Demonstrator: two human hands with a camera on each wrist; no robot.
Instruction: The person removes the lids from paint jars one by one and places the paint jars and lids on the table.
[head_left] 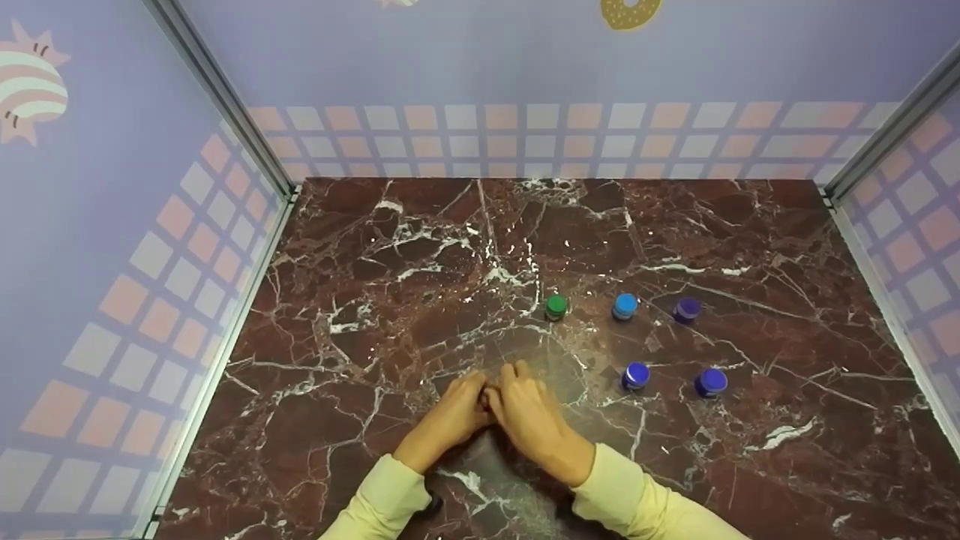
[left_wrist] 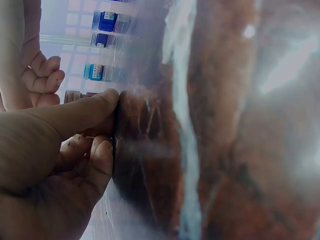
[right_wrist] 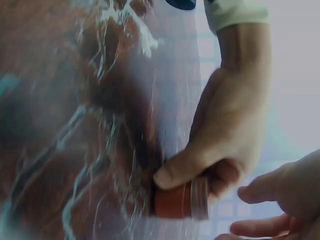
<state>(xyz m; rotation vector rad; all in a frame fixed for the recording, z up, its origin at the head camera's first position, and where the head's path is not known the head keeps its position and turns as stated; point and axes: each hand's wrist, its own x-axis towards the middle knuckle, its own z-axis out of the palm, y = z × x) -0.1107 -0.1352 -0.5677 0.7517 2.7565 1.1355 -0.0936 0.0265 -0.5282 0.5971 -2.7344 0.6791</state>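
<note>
A small orange-red paint pot [right_wrist: 172, 202] with a ribbed top stands upright on the marbled table. My left hand [head_left: 457, 409] grips it low down, thumb [right_wrist: 172, 175] against its side near the base. In the head view the hands mostly hide this pot. My right hand [head_left: 529, 416] is just to the right, its fingers [right_wrist: 260, 227] loosely extended by the pot's top, with a gap between them in the right wrist view.
Beyond the hands stand a green pot [head_left: 556, 307], a light blue pot [head_left: 624, 306] and a dark purple pot [head_left: 687, 310]. Two blue-violet pots, one nearer [head_left: 636, 375] and one farther right [head_left: 712, 382], sit closer to me. Patterned panels [head_left: 465, 67] enclose the table [head_left: 360, 262].
</note>
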